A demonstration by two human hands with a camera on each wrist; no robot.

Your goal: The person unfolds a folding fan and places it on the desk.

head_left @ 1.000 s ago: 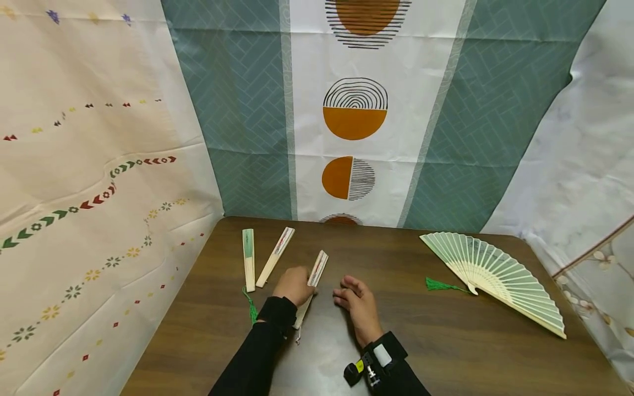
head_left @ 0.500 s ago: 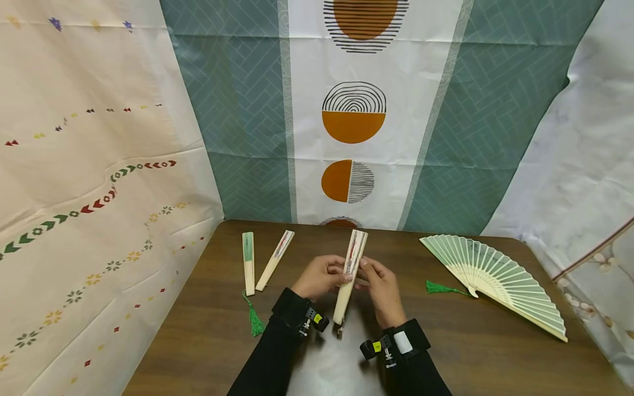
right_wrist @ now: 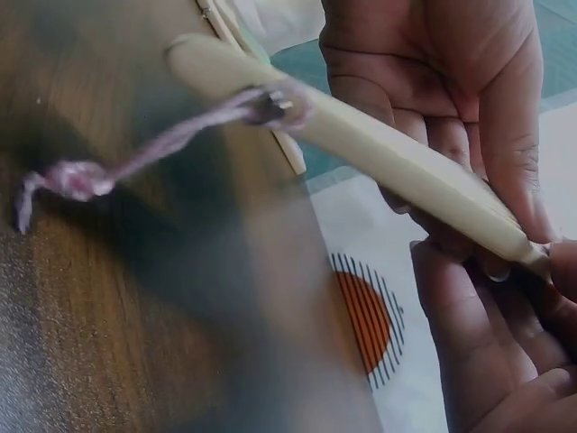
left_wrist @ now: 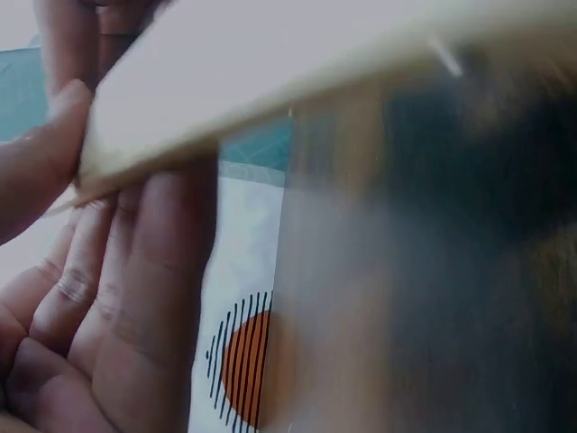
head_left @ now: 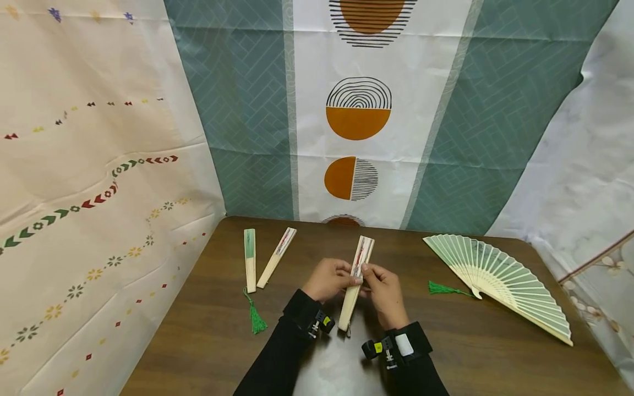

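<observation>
Both hands, left hand (head_left: 331, 279) and right hand (head_left: 385, 291), pinch the closed fan (head_left: 356, 279).

Left hand (head_left: 331, 278) and right hand (head_left: 385, 290) meet over the table, fingers (head_left: 369, 269) curled, pinching

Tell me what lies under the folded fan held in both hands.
Under the folded fan, held by the left hand and right hand, is bare brown table. Its pink cord dangles above the wood. The fingers cover its middle.
</observation>
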